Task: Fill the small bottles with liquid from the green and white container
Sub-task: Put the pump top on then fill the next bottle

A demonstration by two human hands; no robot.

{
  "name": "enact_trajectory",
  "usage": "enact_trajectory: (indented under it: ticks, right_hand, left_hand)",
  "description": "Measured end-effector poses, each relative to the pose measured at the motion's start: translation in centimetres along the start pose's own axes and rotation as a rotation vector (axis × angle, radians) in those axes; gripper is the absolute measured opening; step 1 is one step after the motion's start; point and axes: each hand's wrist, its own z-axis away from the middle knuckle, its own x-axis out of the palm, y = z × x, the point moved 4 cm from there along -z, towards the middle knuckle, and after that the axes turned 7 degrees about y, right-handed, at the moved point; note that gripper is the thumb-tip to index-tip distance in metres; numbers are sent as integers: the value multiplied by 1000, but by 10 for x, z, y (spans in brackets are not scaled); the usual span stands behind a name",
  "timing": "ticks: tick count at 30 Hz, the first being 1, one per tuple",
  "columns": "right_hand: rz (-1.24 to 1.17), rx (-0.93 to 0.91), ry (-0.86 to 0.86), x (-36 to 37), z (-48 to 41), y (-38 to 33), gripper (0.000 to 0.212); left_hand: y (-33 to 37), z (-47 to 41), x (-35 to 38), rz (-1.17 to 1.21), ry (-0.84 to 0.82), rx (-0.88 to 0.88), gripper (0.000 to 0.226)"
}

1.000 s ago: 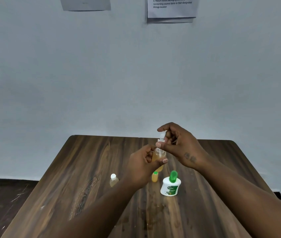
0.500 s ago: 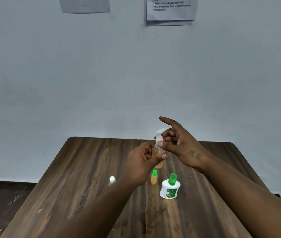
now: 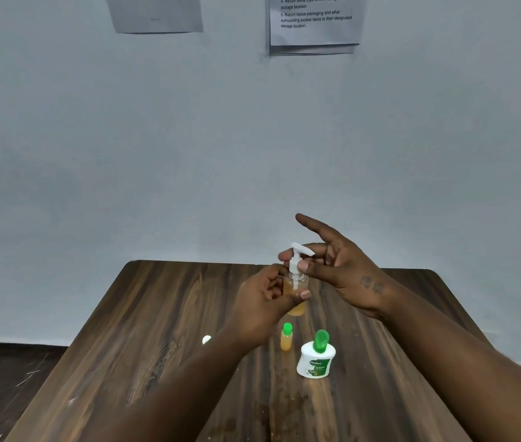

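My left hand (image 3: 264, 306) grips a clear pump bottle (image 3: 296, 287) holding amber liquid, raised above the wooden table (image 3: 144, 339). My right hand (image 3: 342, 266) pinches the white pump head (image 3: 299, 255) at its collar with thumb and a finger, the index finger stretched out upward. On the table below stand a tiny bottle with amber liquid and a green cap (image 3: 286, 338) and the green and white container (image 3: 316, 358), its green lid flipped up. A small bottle with a white cap (image 3: 206, 339) is mostly hidden behind my left forearm.
Wet spots (image 3: 284, 400) mark the tabletop in front of the container. A pale blue wall rises behind the table, with two paper sheets (image 3: 315, 23) pinned high up. Dark floor (image 3: 4, 378) lies to the left of the table.
My right index finger has lifted off the pump head and now points up. The pump bottle and both hands sit slightly higher; the pump head has turned.
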Motion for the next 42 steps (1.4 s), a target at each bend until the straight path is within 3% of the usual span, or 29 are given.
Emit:
enact_trajectory:
  ticks: [7, 14, 21, 30, 35, 39, 42]
  right_hand:
    - [139, -103, 202, 1, -7, 8, 78]
    - [18, -46, 28, -4, -6, 2, 66]
    - [156, -99, 256, 1, -7, 14, 64]
    - [55, -42, 38, -5, -2, 3, 59]
    - [81, -56, 152, -6, -1, 7, 60]
    - [277, -36, 335, -7, 2, 11, 64]
    - [354, -20, 369, -3, 5, 18, 60]
  left_hand:
    - [0, -5, 3, 23, -25, 0, 34]
    - [-1, -7, 2, 52, -28, -14, 28]
    - [-5, -7, 8, 20, -28, 20, 35]
    - [-3, -9, 6, 37, -41, 1, 32]
    - [-9, -8, 6, 28, -21, -12, 32]
    - [-17, -7, 9, -36, 6, -19, 34]
    - [-22, -4, 15, -91, 17, -16, 34]
